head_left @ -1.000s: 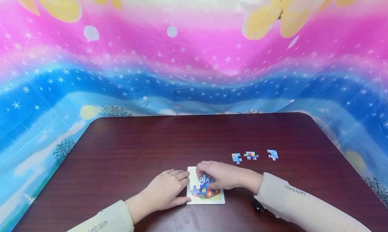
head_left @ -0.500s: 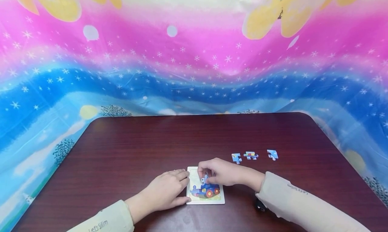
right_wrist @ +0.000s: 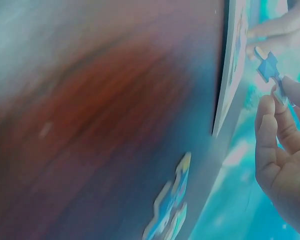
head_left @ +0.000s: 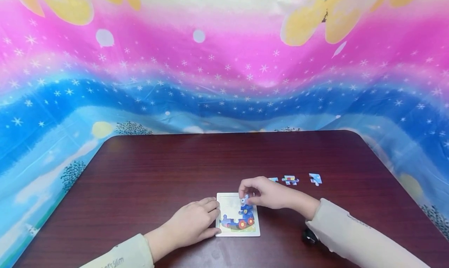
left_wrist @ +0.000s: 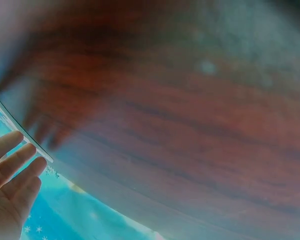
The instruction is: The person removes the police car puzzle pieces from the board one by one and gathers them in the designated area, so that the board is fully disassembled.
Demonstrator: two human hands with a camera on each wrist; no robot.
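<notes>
Smooth, wood-grained table point(head_left: 168, 163) here, softly glossy on its near side! Behind it, creased cloth point(head_left: 224, 73); on it, a matt tray point(head_left: 242, 234) and smooth printed pieces point(head_left: 290, 180).

The backdrop cloth point(head_left: 224, 65) runs from pale cream through bright pink to deep and light blue, strewn with white snowflakes and bearing yellow butterfly-like shapes; the table point(head_left: 175, 163) is dark reddish brown with fine wood grain; the puzzle tray point(head_left: 238, 234) has a cream rim, and its train picture point(head_left: 242, 223) shows blue bodywork, red wheels with yellow hubs and yellowish-green ground; the held puzzle piece point(head_left: 244, 200) is blue with a white round spot; the middle loose piece point(head_left: 290, 179) mixes red, yellow and blue, the rightmost piece point(head_left: 315, 178) light blue; the right sleeve point(head_left: 354, 233) and left sleeve point(head_left: 122, 252) are beige with dark lettering.
</notes>
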